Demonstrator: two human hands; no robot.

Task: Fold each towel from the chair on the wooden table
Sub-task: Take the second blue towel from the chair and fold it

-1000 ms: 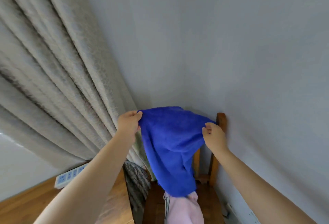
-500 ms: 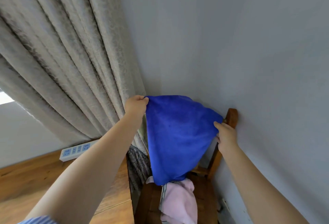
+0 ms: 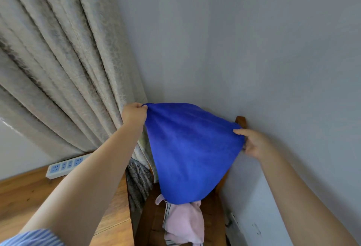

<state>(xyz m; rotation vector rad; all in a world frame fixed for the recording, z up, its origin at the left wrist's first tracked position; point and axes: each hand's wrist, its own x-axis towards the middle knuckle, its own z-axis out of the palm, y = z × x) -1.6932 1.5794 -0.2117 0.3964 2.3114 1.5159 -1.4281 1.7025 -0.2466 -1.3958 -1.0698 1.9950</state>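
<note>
Sleeve: a bit of your blue-striped sleeve (image 3: pixel 33 238) showed at the bottom corner, on your left arm, nearest the camera.
Wooden table: the wooden table (image 3: pixel 23 197) ran under your left forearm, with nothing folded on the part in view.
Power strip: a white power strip (image 3: pixel 66 166) with blue sockets sat on the table's far side, below and outward of your left hand.
Pink towel: a pink towel (image 3: pixel 185 222) lay crumpled on the seat below both hands, with a striped cloth edge poking out beside it.
Chair: the wooden chair (image 3: pixel 150 218) stood under the gap between your hands, its back post just beyond your right hand against the wall.
Blue towel: the blue towel (image 3: pixel 187 152) was up in the air between your hands, hanging down in a rounded drape. Its bottom edge sat right over the pink one, but couldn't tell if they touched.
Left hand: your left hand (image 3: pixel 133 113) pinched the towel's upper corner, fingers curled tight on it.
Right hand: your right hand (image 3: pixel 254 143) gripped the opposite edge, lower than the left, thumb laid over the cloth.
Hands overall: well apart, each clamped on the towel.
Curtain: a beige patterned curtain (image 3: pixel 58 69) hung beyond your left hand.
Wall: plain grey wall (image 3: pixel 254 40) sat behind and to the right of both hands.
</note>
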